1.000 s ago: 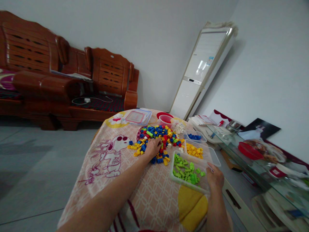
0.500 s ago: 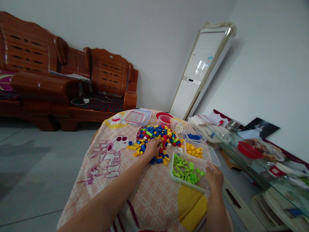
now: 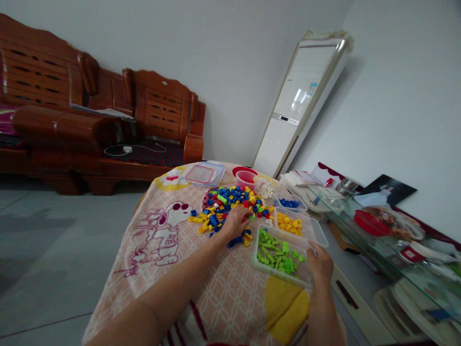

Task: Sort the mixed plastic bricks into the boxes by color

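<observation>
My left hand (image 3: 236, 222) is over the right part of a mixed pile of toy bricks (image 3: 230, 196) in blue, yellow, red, white and green. Its fingers are closed on a small green brick (image 3: 251, 217) at the fingertips. My right hand (image 3: 320, 263) grips the right rim of a clear plastic box (image 3: 256, 263), which holds many light green bricks (image 3: 275, 252). Behind that box stand a clear box with yellow bricks (image 3: 289, 224) and one with blue bricks (image 3: 289, 203). White bricks (image 3: 264, 189) lie heaped beside the pile.
Flat plastic lids (image 3: 205, 174) and a small clear tub (image 3: 246, 177) by a red dish lie at the far table edge. A patterned cloth (image 3: 216, 288) covers the table. A cluttered glass shelf (image 3: 374, 250) stands close on the right, a wooden sofa (image 3: 158, 115) behind left.
My left hand has moved right across the pile toward the boxes, with a green brick now showing at its fingertips. The right hand stays on the box rim.
</observation>
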